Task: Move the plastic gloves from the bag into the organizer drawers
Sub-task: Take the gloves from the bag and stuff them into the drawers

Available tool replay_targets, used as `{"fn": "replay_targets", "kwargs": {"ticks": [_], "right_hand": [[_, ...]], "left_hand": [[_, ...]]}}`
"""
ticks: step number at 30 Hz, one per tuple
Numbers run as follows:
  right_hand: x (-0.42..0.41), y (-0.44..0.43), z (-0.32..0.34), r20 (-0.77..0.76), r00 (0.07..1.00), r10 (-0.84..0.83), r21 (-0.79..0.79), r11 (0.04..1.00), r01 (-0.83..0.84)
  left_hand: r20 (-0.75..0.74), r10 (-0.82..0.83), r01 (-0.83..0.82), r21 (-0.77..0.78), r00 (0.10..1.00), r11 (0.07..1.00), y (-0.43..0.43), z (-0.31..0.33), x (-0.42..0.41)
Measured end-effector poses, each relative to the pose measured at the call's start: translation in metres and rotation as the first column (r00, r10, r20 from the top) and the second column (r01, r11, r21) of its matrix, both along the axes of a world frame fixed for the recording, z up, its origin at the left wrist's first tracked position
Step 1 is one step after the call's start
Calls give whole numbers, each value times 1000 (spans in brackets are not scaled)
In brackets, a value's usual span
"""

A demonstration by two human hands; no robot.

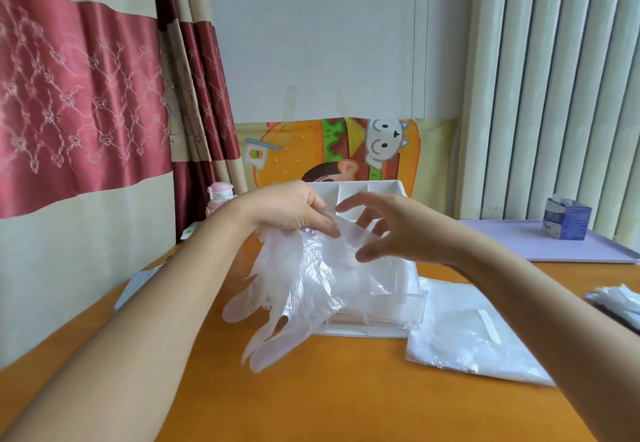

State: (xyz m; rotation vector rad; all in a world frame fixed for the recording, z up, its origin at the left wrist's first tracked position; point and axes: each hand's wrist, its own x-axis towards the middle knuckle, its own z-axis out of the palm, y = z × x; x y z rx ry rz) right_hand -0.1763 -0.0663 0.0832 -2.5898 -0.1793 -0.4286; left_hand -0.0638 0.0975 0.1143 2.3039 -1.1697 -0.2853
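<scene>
Well to the left of the organizer (369,189) hangs a red and cream curtain (79,95). A pale card (135,285) lies at the left edge of the orange table (346,396). A pink bottle (220,195) stands just behind the organizer's left side, half hidden by the person's wrist.

The left hand (291,209) is in front of the organizer's upper left corner. It pinches the cuff end of a bunch of plastic gloves (298,285) between thumb and curled fingers. The gloves hang from that grip across the organizer's left half, their thin see-through fingers dangling toward the table. I cannot tell whether the lowest tips touch the tabletop.

The organizer is white, with open compartments on top and a clear drawer (384,306) at its foot, partly veiled by the gloves. A cartoon burger poster (304,150) is on the wall behind it.

The right hand (391,230) hovers in front of the organizer's upper right, fingers spread and loose, gripping nothing. Its thumb lies close to the plastic, though I cannot tell if it touches.

Right of the organizer, against its lower corner, the flattened clear bag (460,337) lies on the table. Farther right and behind it is a lilac tray (519,244) with a small blue box (566,219) on it. At the far right edge there is more clear plastic (620,299), cut off from sight.
</scene>
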Motion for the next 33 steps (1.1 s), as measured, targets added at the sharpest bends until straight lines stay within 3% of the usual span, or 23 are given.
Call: {"fn": "replay_targets", "kwargs": {"ticks": [5,10,16,20,24,26,28,30,33], "right_hand": [[11,-8,-10,128,989,-78,228,972,47],[15,-23,-20,115,968,-221,379,911,163],[16,-32,-27,160,895,-417,179,904,389],[17,-25,-28,188,821,-539,-49,830,556],[15,-25,-23,225,773,-593,-215,744,633],[13,-27,-22,276,772,-573,-182,757,627],[11,-22,-20,275,833,-480,-116,844,524],[8,-11,-19,188,923,-335,-75,932,354],[14,4,-26,-42,973,-228,-170,961,218]], "left_hand": [[-36,23,-20,77,999,997,-1,-6,11],[-47,114,-108,128,992,986,11,-4,19],[34,222,-219,-70,975,973,6,-24,39],[219,199,-203,-5,955,979,-7,-42,39],[309,123,-160,97,943,982,-20,-47,36],[344,109,-161,127,933,979,-25,-46,34],[379,110,-180,155,919,971,-28,-46,34],[385,110,-191,180,916,965,-30,-48,35],[389,90,-186,218,917,958,-31,-51,35]]}}
